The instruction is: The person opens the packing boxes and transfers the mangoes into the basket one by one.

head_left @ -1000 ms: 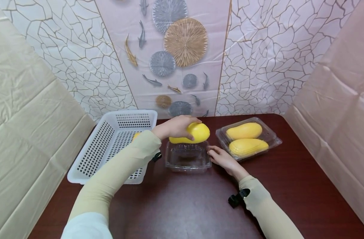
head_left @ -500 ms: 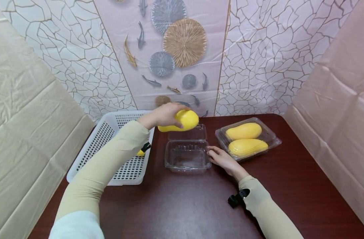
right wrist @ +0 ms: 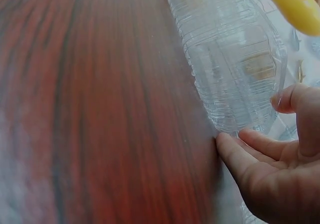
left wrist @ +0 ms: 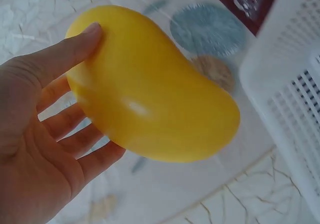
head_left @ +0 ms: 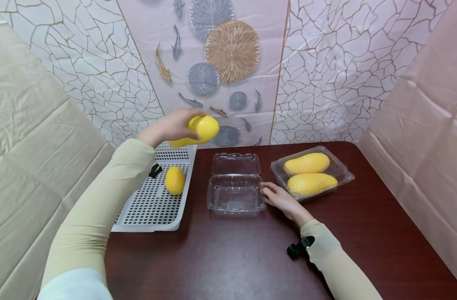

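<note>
My left hand (head_left: 172,126) grips a yellow mango (head_left: 206,128) in the air above the back of the white basket. The left wrist view shows the thumb pressed on one end of this mango (left wrist: 150,93) and the fingers behind it. On the table, an unfilled clear plastic clamshell box (head_left: 235,206) stands with its lid (head_left: 235,164) folded back. My right hand (head_left: 282,201) pinches that box's right side, thumb at the rim and fingertips lower down on the wall (right wrist: 225,119). Another mango (head_left: 175,181) lies in the basket.
The white perforated basket (head_left: 149,228) stands at the left, partly covered by my left arm. At the right, a closed clear box (head_left: 343,175) holds two mangoes (head_left: 307,163). Fabric-covered walls enclose the dark red table (head_left: 228,258) at the back and sides.
My left hand has carried the mango up and to the left, away from over the open clamshell box to above the basket. The right hand has stayed at the box's side.
</note>
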